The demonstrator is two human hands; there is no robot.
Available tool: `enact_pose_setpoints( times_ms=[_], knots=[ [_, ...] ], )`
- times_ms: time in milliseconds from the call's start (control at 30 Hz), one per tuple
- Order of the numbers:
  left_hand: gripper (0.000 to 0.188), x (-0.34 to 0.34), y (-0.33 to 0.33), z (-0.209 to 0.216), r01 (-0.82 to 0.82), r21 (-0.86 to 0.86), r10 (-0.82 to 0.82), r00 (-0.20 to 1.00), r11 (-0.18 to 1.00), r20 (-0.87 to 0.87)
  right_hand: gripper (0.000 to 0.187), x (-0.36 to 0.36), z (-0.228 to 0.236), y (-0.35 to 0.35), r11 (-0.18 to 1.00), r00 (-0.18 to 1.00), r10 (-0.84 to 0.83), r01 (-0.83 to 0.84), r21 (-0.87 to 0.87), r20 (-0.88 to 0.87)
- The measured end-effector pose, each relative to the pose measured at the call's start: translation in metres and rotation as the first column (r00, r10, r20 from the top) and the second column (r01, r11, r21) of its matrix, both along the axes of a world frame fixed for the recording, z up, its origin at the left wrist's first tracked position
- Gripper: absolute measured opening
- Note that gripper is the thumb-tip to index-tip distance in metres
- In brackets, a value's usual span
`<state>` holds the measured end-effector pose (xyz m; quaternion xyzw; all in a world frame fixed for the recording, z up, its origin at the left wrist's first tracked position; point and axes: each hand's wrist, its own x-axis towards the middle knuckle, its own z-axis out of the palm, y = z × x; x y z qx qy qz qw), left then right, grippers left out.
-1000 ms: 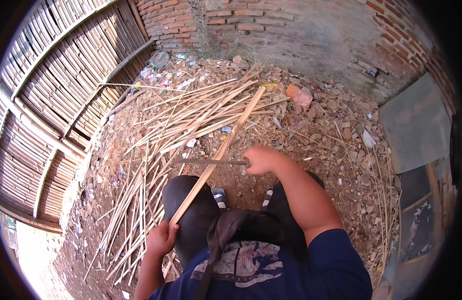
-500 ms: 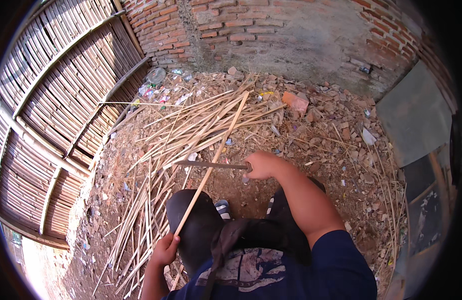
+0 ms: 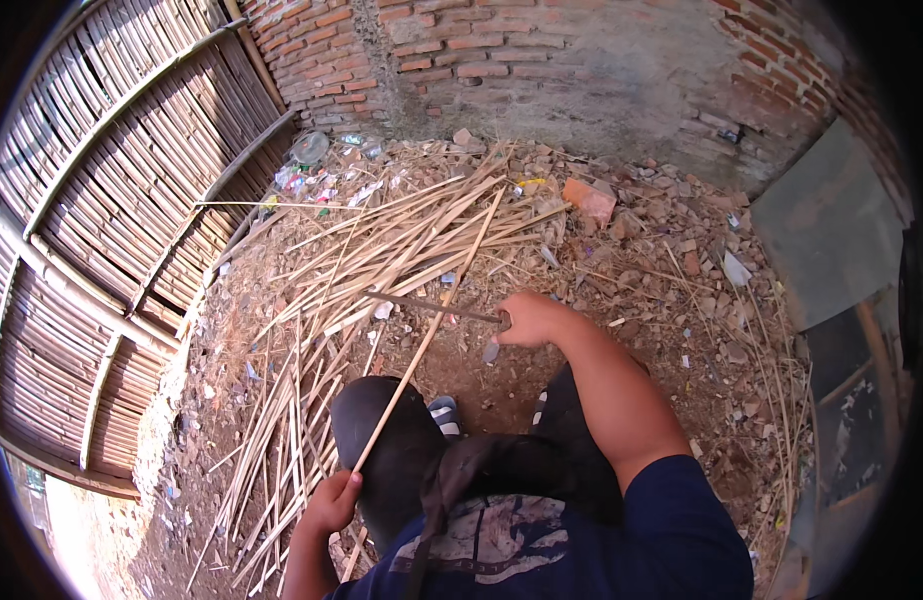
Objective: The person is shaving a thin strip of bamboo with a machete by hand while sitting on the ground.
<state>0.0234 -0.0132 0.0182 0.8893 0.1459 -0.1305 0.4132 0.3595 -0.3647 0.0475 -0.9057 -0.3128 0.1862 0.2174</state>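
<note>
The left hand (image 3: 332,503) is clenched around the near end of a long bamboo strip (image 3: 429,325), low in the view beside the person's dark-clad knee (image 3: 387,450). From that fist the strip runs up and away to the right, rising over the knee and reaching out across the dirt until its far end lies among the heap of split bamboo (image 3: 402,245).

The right hand (image 3: 530,318) is closed around the handle of a knife (image 3: 437,306), held out ahead of the body at arm's length. Its long dark blade points to the person's left and lies across the strip about midway along it, meeting it at a near right angle; whether the edge bites into the bamboo or only rests on it cannot be told.

Below the blade, between the knees, a striped sandal (image 3: 444,412) shows on bare earth.

Further out, more slats (image 3: 282,440) are scattered on the ground to the left of the knee, fanning toward the lower edge. A woven bamboo panel (image 3: 102,230) stands along the left side. A brick wall (image 3: 542,50) closes the far side, with broken brick (image 3: 592,197) and rubble at its foot and bits of litter (image 3: 317,180) in the corner. A grey sheet (image 3: 832,220) leans at the right.
</note>
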Motion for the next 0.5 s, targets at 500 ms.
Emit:
enact_pose_setpoints(
  times_ms=[500],
  knots=[
    [0.053, 0.009, -0.006, 0.018, 0.021, 0.072, -0.017, 0.998, 0.997, -0.066, 0.056, 0.019, -0.027, -0.011, 0.999, 0.999, -0.051, 0.051, -0.003, -0.015]
  ],
)
